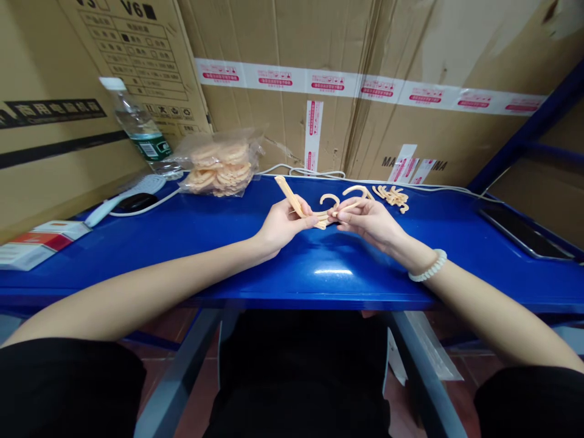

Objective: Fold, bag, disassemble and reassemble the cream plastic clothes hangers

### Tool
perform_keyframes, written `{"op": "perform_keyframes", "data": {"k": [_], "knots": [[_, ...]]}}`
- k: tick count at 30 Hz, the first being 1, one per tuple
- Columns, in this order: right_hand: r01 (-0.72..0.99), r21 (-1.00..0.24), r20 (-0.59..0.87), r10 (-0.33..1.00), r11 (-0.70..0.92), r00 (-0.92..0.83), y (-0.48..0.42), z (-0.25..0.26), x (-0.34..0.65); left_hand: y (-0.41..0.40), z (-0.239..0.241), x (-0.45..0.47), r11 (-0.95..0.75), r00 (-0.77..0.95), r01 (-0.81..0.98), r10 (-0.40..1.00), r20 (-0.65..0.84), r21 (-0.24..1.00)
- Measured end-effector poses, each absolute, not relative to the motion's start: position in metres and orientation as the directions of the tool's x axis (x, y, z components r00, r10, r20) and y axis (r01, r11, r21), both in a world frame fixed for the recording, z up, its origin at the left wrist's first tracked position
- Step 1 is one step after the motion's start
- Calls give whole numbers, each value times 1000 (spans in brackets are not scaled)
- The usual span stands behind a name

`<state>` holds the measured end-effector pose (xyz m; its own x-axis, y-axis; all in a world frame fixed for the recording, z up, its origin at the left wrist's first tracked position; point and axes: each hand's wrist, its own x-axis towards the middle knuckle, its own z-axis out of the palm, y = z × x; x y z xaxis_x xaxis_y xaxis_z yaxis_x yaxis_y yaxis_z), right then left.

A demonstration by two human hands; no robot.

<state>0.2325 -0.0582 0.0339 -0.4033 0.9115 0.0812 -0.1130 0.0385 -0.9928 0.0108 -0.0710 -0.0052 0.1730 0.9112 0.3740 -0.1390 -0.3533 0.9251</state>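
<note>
My left hand [287, 222] is closed around a beige moulded piece [289, 193], whose flat bundled end sticks up past the thumb. More beige prongs [322, 224] fan out from under its fingers toward the right. A thin beige strip [349, 207] is pinched in my right hand [371, 224], its tip close to those prongs. Whether strip and prongs are joined cannot be made out. Behind the hands are a hook-shaped beige piece [329, 198] and a curved beige strip [358, 190]. Several short beige pieces [391, 196] lie in a loose pile beyond my right hand.
A clear bag of beige pieces [221, 167] sits at the back left, beside a tilted water bottle [141, 131]. Farther left are a fly-swatter-like item [109, 204], a black mouse-like object [137, 202] and a small box [41, 243]. A phone [524, 231] lies right. Cardboard [283, 121] stands behind.
</note>
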Motion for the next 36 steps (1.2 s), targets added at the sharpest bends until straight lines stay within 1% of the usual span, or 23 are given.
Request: {"op": "perform_keyframes", "data": {"k": [4,9,14,18,21,23,29,32,36], "knots": [[-97,-995,39,887,-7,-461,-57,33,234,-74,-4,13,-385,178,-137,897,405,913],[-67,-991,-56,827,-112,-559,-57,33,233,-75,-3,13,-497,117,-12,861,495,868],[-103,-989,-28,806,-110,-591,-61,33,229,-76,-2,12,-616,162,17,779,606,787],[-94,-987,-48,808,-127,-588,-62,31,228,-81,-1,11,-720,209,104,690,693,686],[-100,-990,-22,818,-97,-575,-63,28,227,-84,0,10,-782,225,152,623,749,605],[-103,-993,8,829,-60,-559,-63,27,225,-86,1,11,-799,228,166,602,765,579],[-88,-996,70,860,30,-505,-63,19,222,-89,1,12,-778,237,173,628,741,604],[-93,-991,127,862,93,-491,-63,15,221,-90,1,12,-746,231,161,665,710,646],[-53,-979,200,871,198,-449,-65,13,220,-91,3,15,-669,205,115,739,641,734]]}}
